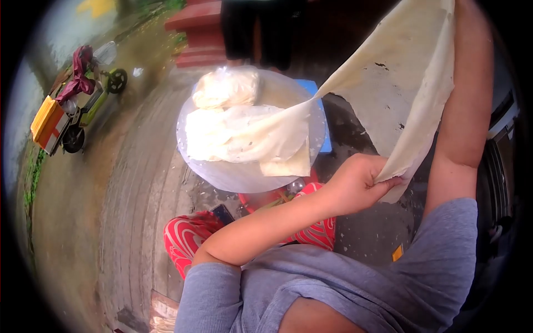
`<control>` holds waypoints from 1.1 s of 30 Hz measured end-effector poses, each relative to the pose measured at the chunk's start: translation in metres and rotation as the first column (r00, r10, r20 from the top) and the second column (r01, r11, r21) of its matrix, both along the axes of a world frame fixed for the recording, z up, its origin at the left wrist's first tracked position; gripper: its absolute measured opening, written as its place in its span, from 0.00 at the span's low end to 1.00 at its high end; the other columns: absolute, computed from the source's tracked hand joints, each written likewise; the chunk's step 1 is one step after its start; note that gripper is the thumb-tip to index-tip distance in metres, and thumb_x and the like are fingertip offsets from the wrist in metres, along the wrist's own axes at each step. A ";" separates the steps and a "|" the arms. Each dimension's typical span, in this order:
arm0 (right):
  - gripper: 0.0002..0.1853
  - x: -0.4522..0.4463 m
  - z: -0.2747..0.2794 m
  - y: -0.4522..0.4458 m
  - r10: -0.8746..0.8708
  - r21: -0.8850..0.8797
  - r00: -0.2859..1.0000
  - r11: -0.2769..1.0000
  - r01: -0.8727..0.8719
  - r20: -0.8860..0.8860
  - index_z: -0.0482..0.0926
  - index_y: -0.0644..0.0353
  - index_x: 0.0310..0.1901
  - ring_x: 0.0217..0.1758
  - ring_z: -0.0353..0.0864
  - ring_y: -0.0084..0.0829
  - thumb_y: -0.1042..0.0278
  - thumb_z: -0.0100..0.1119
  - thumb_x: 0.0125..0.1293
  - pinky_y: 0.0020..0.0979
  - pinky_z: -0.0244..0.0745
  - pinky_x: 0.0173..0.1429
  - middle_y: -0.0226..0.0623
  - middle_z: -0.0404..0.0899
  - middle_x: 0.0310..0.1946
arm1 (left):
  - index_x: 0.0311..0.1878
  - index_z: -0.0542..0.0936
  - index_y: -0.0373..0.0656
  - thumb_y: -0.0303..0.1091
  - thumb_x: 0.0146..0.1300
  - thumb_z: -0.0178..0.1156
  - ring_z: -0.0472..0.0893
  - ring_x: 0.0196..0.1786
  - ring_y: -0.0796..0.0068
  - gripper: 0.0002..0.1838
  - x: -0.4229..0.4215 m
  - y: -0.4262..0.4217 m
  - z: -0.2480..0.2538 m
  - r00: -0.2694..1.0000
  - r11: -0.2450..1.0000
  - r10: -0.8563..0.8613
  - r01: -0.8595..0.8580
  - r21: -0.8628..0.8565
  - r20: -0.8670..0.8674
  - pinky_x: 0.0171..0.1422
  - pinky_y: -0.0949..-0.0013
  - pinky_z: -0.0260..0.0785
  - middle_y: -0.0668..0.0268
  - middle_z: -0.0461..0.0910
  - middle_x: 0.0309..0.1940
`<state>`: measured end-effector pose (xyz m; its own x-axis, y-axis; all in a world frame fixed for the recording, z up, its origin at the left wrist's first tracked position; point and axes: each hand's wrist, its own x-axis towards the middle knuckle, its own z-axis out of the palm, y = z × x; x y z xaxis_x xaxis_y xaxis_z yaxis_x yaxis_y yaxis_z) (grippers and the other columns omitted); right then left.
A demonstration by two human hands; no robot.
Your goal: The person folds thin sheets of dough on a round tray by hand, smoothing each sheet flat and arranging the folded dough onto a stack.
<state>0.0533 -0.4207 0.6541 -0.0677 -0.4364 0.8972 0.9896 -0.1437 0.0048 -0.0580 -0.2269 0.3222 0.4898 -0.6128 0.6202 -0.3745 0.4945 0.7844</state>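
A wide, thin cream-coloured sheet [400,72], which looks like tofu skin, is stretched up at the right, with small tears and ragged edges. My left hand [362,182] pinches its lower edge, fingers closed. My right forearm [463,105] runs up beside the sheet, and the right hand lies beyond the top of the view. From the raised part, the sheet narrows into a twist and drops to the round pale tabletop [216,175]. More cream sheets [222,136] lie folded there, beside a plastic-wrapped pale bundle [227,87].
Under the tabletop sits a blue support [323,141] and a red basin [247,202]. Another person's dark-clothed legs [258,33] stand beyond the table, near red steps [197,28]. A scooter [80,105] is parked at the far left. A phone [223,213] rests by my knee.
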 end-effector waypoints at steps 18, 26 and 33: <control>0.12 0.021 -0.015 0.022 -0.311 -0.054 0.929 0.943 0.328 0.202 0.74 0.63 0.44 0.32 0.76 0.23 0.63 0.56 0.67 0.23 0.75 0.37 0.33 0.77 0.35 | 0.47 0.81 0.40 0.29 0.66 0.57 0.69 0.16 0.87 0.09 0.016 0.025 0.003 0.876 0.993 -0.015 0.068 0.092 -0.482 0.19 0.80 0.64 0.71 0.79 0.27; 0.13 0.053 0.036 -0.051 -0.213 0.098 0.977 0.973 0.210 0.023 0.77 0.64 0.43 0.35 0.78 0.24 0.62 0.55 0.67 0.24 0.74 0.41 0.32 0.79 0.33 | 0.48 0.81 0.39 0.30 0.66 0.58 0.68 0.17 0.90 0.10 0.016 0.032 0.005 0.904 0.993 -0.013 0.063 0.102 -0.426 0.20 0.82 0.61 0.72 0.80 0.27; 0.14 0.013 0.015 -0.022 -0.690 0.166 0.721 0.719 0.675 0.060 0.76 0.64 0.45 0.37 0.77 0.23 0.61 0.57 0.66 0.24 0.73 0.44 0.33 0.79 0.35 | 0.42 0.80 0.36 0.23 0.62 0.58 0.75 0.31 0.83 0.06 0.010 0.033 0.006 0.895 0.996 -0.006 0.048 0.082 -0.446 0.36 0.75 0.69 0.67 0.79 0.30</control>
<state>0.0665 -0.4422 0.6688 -0.4852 -0.3381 0.8064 0.6157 -0.7869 0.0405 -0.0477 -0.1938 0.3280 0.6842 -0.6716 0.2842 0.0361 0.4204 0.9066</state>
